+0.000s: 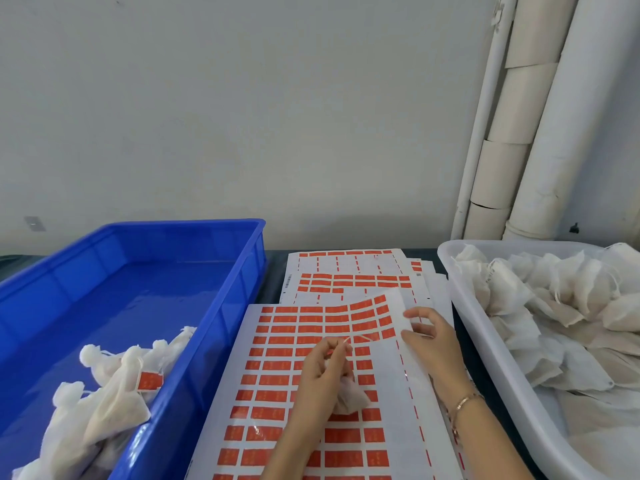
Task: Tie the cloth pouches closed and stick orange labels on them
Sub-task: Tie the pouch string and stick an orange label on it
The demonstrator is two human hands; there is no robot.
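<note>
The left grip [323, 372] is clenched around a cloth pouch [349, 398], pinching its drawstring [360, 337] taut above a label sheet [277, 358] of orange stickers on the dark tabletop [275, 268]. The right grip [429, 337], a bracelet [465, 401] at the wrist, pinches that sheet's raised upper right corner. More label sheets [346, 271] lie behind. At left, a blue bin [242, 271] holds tied pouches [114, 393], one bearing an orange label [149, 381]. At right, a white bin [485, 341] is heaped with loose pouches [554, 306], with pale pipes [554, 133] against the wall behind.
</note>
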